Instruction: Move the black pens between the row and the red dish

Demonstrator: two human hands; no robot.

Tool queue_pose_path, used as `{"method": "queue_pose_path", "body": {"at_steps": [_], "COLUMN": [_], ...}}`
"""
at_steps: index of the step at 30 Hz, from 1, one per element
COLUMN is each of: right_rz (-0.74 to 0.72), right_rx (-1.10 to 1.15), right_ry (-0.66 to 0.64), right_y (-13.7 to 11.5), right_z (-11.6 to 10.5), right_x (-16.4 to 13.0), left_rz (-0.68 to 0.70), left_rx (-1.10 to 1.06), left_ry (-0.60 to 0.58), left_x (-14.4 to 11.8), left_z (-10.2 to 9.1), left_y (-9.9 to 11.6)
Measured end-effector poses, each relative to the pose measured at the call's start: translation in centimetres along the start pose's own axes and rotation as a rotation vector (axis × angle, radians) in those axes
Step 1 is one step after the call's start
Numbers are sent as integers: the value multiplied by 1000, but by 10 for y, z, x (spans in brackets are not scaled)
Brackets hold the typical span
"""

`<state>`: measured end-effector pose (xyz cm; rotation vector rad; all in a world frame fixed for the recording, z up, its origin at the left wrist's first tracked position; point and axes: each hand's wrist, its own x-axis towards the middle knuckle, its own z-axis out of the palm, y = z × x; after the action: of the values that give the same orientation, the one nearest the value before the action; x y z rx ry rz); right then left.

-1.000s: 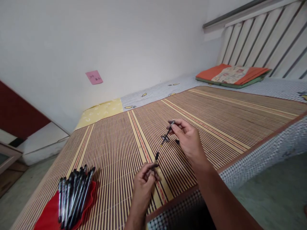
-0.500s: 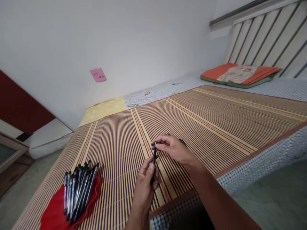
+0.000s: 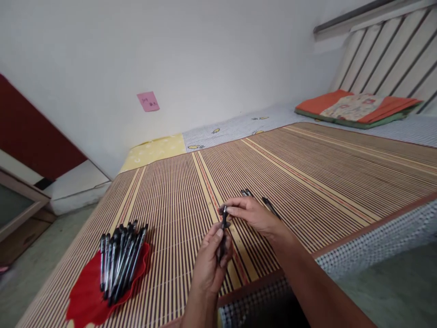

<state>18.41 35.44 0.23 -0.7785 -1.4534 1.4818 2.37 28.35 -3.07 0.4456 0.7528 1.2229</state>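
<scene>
A black pen [image 3: 224,222] stands nearly upright between my two hands, its silvery tip at the top. My left hand [image 3: 208,259] is closed around the pen's barrel, thumb pressed on its near side. The fingers of my right hand [image 3: 251,213] pinch at the tip end; whether the tip piece is loose or attached I cannot tell. Just beyond my right hand lie dark pen parts or pens [image 3: 246,192], partly hidden. Another black pen [image 3: 271,207] lies to its right, its near end covered by my wrist.
Several clear-barrelled pens with black caps [image 3: 119,259] lie piled on a red cloth [image 3: 83,291] at the left. A striped mat [image 3: 170,205] covers the bed. Folded orange fabric [image 3: 355,107] rests at the back right. A pink note [image 3: 148,101] is on the wall.
The view has shifted, so the scene sits further right and more of the pens beyond my right hand shows. Both hands keep hold of the same pen, with little other movement.
</scene>
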Motion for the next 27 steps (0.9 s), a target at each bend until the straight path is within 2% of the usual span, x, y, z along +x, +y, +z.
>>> {"method": "queue_pose_path", "body": {"at_steps": [4,10,18,27], "right_rz": [10,11,13,11], "right_rx": [30,-18,-48,50], "right_ry": [-8,31,92,-7], "right_y": [0,-1,-1,4], "right_z": [0,-1,2,-3], "right_x": [0,-1,1,-1], "left_rz": [-37,-19,129,126], "left_rx": [-36,57,156,130], "left_ry": [-3,-131,-103,-57], "left_x": [-1,-3,2,1], "left_z": [1,8,8,11], "left_y": [0,-2,-8,-4]}}
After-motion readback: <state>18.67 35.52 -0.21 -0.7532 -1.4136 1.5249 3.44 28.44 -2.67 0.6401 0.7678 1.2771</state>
